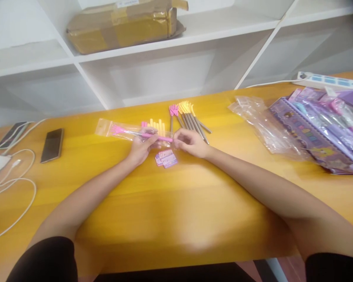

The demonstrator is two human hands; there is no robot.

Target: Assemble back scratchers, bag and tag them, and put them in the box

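Observation:
A pink back scratcher [161,138] lies inside a clear plastic bag [103,127], its claw head to the left and its handle to the right. My left hand [142,147] is closed around the bagged scratcher near its middle. At the handle end, my right hand [191,141] has its fingers pinched together at the bag's end; the fingertips are partly hidden. Small printed purple cards [168,158] lie just below my hands. Behind them are yellow handle tubes [160,126], partly covered by my left hand, and several yellow-headed scratcher rods [190,117] beside pink-headed ones [173,110].
A purple printed box [308,135] full of wrapped items stands at the right, with empty plastic bags [261,121] beside it. A power strip [329,81] lies behind. Phones [52,145] and white cables [32,192] are on the left. A taped carton [123,27] sits on the shelf.

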